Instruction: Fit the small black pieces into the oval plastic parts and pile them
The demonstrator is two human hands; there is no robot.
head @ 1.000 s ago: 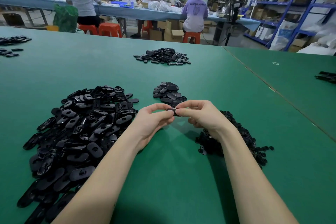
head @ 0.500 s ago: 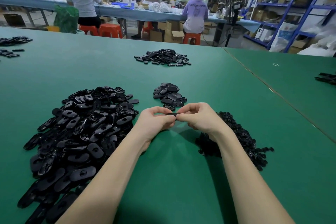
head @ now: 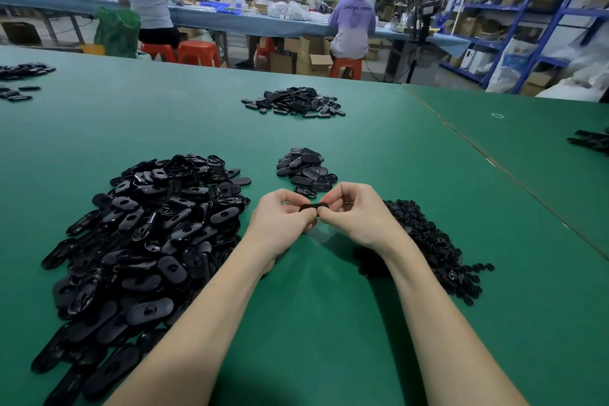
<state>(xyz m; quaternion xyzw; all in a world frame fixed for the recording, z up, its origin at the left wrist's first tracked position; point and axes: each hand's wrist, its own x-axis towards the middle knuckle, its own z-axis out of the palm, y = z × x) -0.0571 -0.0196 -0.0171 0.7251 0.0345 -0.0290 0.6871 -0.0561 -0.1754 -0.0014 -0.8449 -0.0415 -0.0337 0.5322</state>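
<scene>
Between fingers (head: 298, 212), half-hidden oval part (head: 313, 206)

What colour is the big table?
Green, seen in the head view: the big flat table.

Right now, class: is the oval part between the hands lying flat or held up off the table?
Held up: both hands pinch the oval part above the green table.

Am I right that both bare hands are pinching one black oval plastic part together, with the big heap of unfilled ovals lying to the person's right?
Not quite. Both hands, left hand and right hand, do pinch one black oval plastic part, but the head view shows the big heap of ovals on the person's left.
</scene>
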